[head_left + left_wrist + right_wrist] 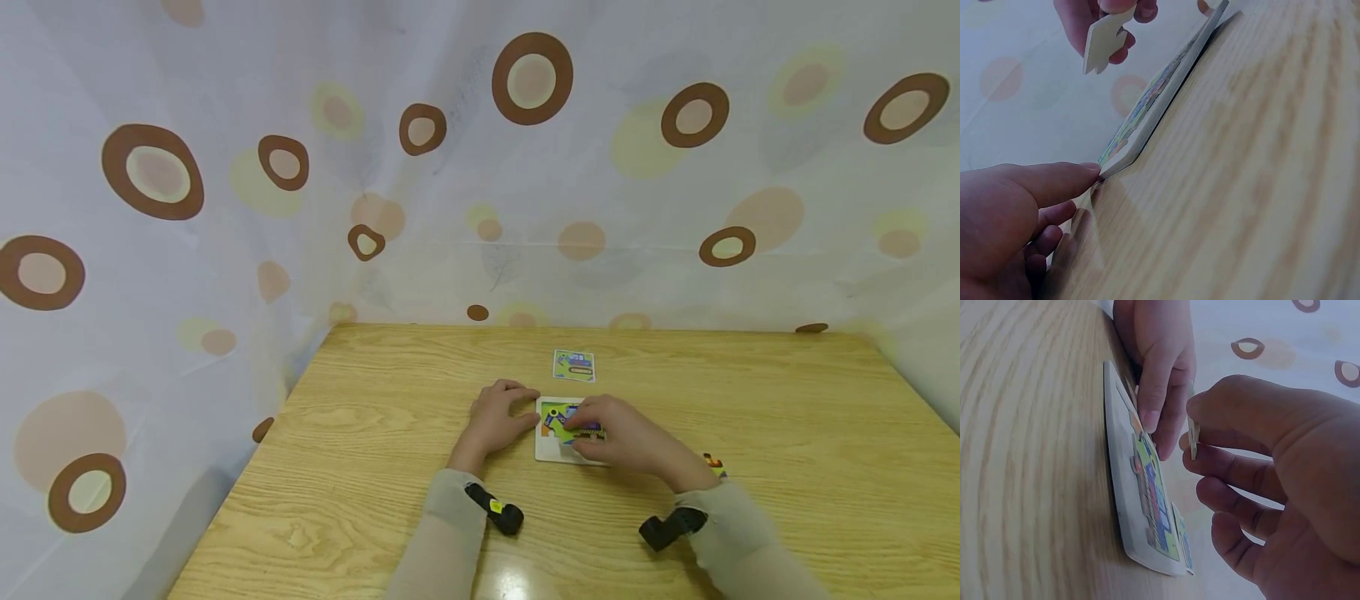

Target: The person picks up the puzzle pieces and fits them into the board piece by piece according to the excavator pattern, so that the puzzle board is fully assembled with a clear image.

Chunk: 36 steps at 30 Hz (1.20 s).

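Note:
A shallow white-rimmed jigsaw board (pixel 551 452) with a colourful vehicle picture lies on the wooden table. The left hand (pixel 498 417) rests at its left side, thumb and index finger apart along the edge. In the left wrist view the thumb (pixel 1063 181) touches the board's corner. Above the board, the right hand (pixel 621 433) pinches a jigsaw piece (pixel 1105 40) between thumb and fingers. Its pale back faces the left wrist camera. Only a thin edge of the piece (pixel 1193 440) shows in the right wrist view. Part of the board is hidden under the right hand.
A small square picture card (pixel 574 366) with a similar vehicle lies just beyond the board. Partly hidden by the right wrist, something small and colourful (pixel 715 465) lies on the table (pixel 360 467). A dotted sheet (pixel 450 192) hangs behind and at the sides.

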Available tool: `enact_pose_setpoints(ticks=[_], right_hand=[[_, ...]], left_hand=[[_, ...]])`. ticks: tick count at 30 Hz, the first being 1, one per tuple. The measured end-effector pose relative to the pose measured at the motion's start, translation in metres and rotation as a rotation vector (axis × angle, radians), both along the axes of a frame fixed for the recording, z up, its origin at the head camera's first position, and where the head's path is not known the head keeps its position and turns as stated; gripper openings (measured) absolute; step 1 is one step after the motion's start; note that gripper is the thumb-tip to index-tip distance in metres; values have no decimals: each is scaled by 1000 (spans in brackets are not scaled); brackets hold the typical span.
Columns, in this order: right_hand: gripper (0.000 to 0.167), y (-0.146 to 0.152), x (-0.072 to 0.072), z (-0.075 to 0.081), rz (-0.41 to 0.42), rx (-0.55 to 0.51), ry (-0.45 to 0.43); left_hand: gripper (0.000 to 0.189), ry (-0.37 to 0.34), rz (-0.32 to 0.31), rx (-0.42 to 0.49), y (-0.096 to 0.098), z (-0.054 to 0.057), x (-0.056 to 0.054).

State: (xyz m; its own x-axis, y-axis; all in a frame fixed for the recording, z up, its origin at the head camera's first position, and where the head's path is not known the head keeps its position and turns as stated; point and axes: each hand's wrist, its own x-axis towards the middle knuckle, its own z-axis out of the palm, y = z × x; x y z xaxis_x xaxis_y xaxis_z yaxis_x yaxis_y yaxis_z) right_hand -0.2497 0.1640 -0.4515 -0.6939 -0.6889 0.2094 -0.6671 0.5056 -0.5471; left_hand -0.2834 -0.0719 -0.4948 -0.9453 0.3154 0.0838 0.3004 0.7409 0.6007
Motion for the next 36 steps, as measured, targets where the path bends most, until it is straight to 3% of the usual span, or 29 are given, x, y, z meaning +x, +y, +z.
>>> enact_pose_setpoints(ticks=[6,22,36], right_hand=[[15,-9,-2,-3,5,8,-39],[14,-22,-6,-18,16,52,7],[12,-26,-2,-18,-10,56,15]], left_hand=[[37,6,-7,-2,0,-1,0],[37,18,-7,-21,0,-2,-1],[37,30,-14,-34,-1,-5,-4]])
